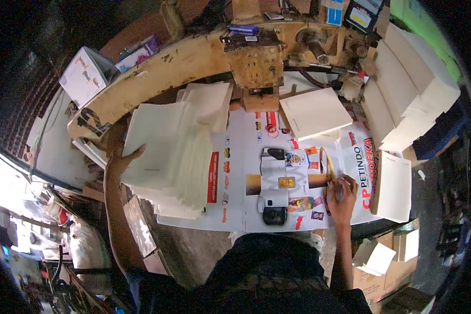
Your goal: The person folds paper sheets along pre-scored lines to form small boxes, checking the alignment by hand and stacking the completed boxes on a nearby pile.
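A tall stack of off-white paper blocks [159,131] stands at the left of the table, its layers uneven along the right side. My left hand [121,163] grips its left edge, the thumb lying across the top sheet and the other fingers mostly hidden. To the right, a large printed sheet [235,172] covers the tabletop, with pictures of devices and small packets. On its right part rests my right hand [344,196], fingers bent and apart. Its thumb side is beside a thin yellow-brown curved shape [327,162]; whether that is printed or loose, I cannot tell.
A worn yellow machine beam [178,60] with a wooden box [253,65] crosses the back. Another cream paper block [316,112] lies beyond the sheet. Tall paper stacks [403,94] and a standing block [392,186] line the right. Cardboard boxes [374,282] sit at lower right.
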Motion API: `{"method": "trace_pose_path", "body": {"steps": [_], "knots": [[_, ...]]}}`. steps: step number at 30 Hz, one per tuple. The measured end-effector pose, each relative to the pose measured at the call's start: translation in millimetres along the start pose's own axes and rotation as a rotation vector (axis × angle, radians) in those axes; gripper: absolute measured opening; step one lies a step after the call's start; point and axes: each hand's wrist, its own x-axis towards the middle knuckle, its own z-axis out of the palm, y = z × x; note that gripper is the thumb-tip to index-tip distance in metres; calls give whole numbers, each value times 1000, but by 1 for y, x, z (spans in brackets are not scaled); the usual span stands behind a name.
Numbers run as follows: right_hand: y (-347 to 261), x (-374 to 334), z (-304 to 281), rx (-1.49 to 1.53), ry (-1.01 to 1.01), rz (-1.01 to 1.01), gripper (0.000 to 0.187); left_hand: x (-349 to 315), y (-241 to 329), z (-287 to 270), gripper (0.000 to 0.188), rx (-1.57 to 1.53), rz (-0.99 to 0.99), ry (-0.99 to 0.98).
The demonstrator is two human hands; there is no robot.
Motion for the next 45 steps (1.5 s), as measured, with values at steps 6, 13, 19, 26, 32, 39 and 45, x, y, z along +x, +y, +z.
{"method": "trace_pose_path", "body": {"steps": [6,13,19,26,32,39,45], "knots": [[-22,10,-21,-90,-99,-2,29,-30,109,-13,60,-185,70,182],[-194,67,-104,58,-170,-465,63,-88,269,9,44,546,696,219],[-193,51,-81,-177,-382,-375,67,-95,308,53,38,463,1155,-96],[-127,34,-64,628,-216,16,48,-97,186,108,51,-339,572,276],[-67,5,-31,898,-226,253,67,-106,205,237,76,-1173,311,-263],[-59,7,-12,976,-185,98,96,-122,173,285,95,-1028,187,-299],[-80,26,-29,974,-191,18,122,-144,200,257,98,-1088,-49,-284]]}}
